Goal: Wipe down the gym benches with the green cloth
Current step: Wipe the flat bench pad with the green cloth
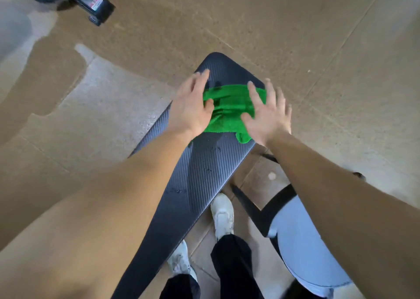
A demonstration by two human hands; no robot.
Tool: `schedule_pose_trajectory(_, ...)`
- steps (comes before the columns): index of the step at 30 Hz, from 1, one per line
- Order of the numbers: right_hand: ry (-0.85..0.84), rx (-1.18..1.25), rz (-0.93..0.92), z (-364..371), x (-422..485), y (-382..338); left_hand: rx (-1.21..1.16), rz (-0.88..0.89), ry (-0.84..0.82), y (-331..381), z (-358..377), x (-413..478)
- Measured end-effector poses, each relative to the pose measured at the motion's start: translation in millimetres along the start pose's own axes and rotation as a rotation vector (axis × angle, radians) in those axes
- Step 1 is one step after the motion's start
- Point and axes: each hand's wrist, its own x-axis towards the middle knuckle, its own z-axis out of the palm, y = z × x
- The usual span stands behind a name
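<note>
Head view looked down on a dark ribbed gym bench point(197, 167) running away from the person, with the green cloth point(229, 108) lying bunched across its far end. The left grip point(191, 108) lay flat on the cloth's left edge, fingers straight and reaching past it onto the pad, thumb resting on the folds. The right grip point(266, 114) pressed the cloth's right edge, fingers spread and straight, some of them hanging past the side of the bench. Neither grip was closed round the cloth; both lay open on top of it, with the rumpled middle showing between them.

The cloth looked like soft, light terry that would crumple and slide under flat palms, so it would probably handle best spread out and pressed from above, or gathered by its loose near corner. Small water droplets point(208, 169) sat on the pad nearer the person, which suggested that stretch was not yet wiped. The vinyl looked firm and possibly slick where wet.

A white shoe point(223, 214) stood on the floor just beside the bench.
</note>
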Motion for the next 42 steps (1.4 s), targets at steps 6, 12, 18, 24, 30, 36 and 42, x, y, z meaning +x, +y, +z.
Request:
schedule_pose_trajectory(6, 0.074, -0.302, -0.312, 61.5, 54.7, 13.3, 0.492, 0.251, -0.126, -33.3, 62.6, 32.5)
schedule_pose_trajectory(12, 0.152, -0.191, -0.281, 34.4, 128.3, -2.7, 0.462, 0.247, -0.029, -22.6, 46.4, 119.8)
schedule_pose_trajectory(18, 0.152, -0.228, -0.278, 63.7, 58.8, -7.1, 0.438, 0.308, -0.010, -18.8, 61.1, 50.0)
schedule_pose_trajectory(24, -0.096, -0.238, -0.470, 89.3, -7.3, 9.2, 0.501, 0.375, -0.246, -61.5, 60.2, -67.4)
schedule_pose_trajectory(30, 0.106, -0.210, -0.327, 46.3, 89.5, 6.8, 0.450, 0.261, -0.071, -29.5, 63.7, 48.3)
schedule_pose_trajectory(36, 0.137, -0.228, -0.263, 83.2, 37.3, -11.7, 0.421, 0.241, -0.042, -42.0, 72.4, -3.5)
schedule_pose_trajectory(42, -0.108, -0.283, -0.553, 135.2, -70.5, -38.4, 0.456, 0.167, -0.191, -104.2, 53.6, -156.9)
